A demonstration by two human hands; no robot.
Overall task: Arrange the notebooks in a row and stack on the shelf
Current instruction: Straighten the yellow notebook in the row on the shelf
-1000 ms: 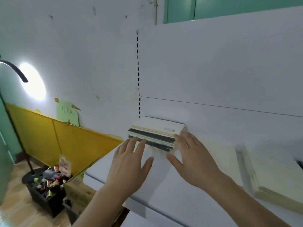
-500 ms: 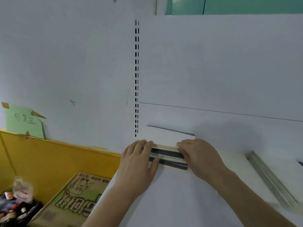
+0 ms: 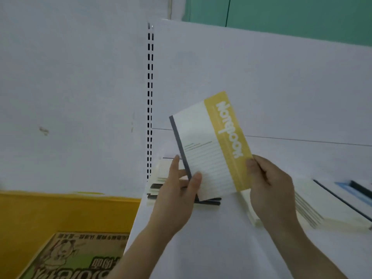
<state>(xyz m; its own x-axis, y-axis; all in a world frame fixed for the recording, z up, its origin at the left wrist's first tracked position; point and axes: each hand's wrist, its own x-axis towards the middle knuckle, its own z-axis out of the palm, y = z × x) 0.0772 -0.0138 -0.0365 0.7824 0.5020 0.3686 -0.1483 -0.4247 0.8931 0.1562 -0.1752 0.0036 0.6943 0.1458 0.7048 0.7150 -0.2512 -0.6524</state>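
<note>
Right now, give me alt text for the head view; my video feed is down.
Both hands hold a notebook with a yellow band, tilted, above a stack on the white shelf: left hand at its dark spine, right hand at its yellow edge. More notebooks lie flat to the right.

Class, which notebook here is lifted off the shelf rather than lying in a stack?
The yellow-banded notebook, held tilted by the left hand and right hand; the rest lie flat.

Notebook (image 3: 211,148) cover, yellow band: "Notebook" in white letters, seen upside down.
Notebook cover, small dark lines: too small to read.
Cardboard box (image 3: 76,256): print blurred, unreadable.
</note>
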